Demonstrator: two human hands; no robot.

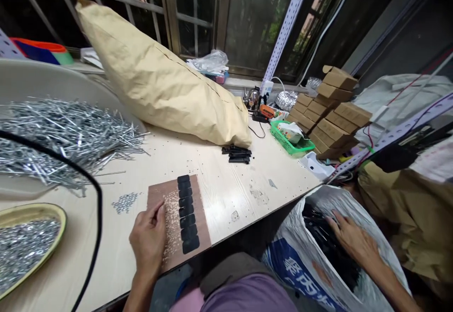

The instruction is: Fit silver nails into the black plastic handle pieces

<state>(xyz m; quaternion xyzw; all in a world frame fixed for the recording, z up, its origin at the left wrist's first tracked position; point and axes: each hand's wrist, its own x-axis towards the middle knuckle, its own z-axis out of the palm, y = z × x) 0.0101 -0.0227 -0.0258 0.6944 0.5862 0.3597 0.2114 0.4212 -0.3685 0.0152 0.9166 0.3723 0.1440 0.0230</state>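
Observation:
My left hand (149,236) rests at the left side of a brown board (202,213), its fingers curled and pinched together; whatever they hold is hidden. Small pale pieces (172,213) are scattered on the board beside it. A column of black flat rectangular parts (187,213) lies along the board's right half. Off to the right, my right hand (354,239) reaches into the mouth of a white plastic bag (290,227), fingers apart, over a heap of long black parts (320,229). A small pile of shiny metal pieces (125,202) lies left of the board.
A large tub (21,78) of long metal pins (71,132) and a yellow-rimmed dish (60,213) stand left. A tan sack (166,90) lies across the back. Black pieces (238,154), a green basket (288,144) and cardboard boxes (329,123) are farther right. A black cable (97,208) crosses the left foreground.

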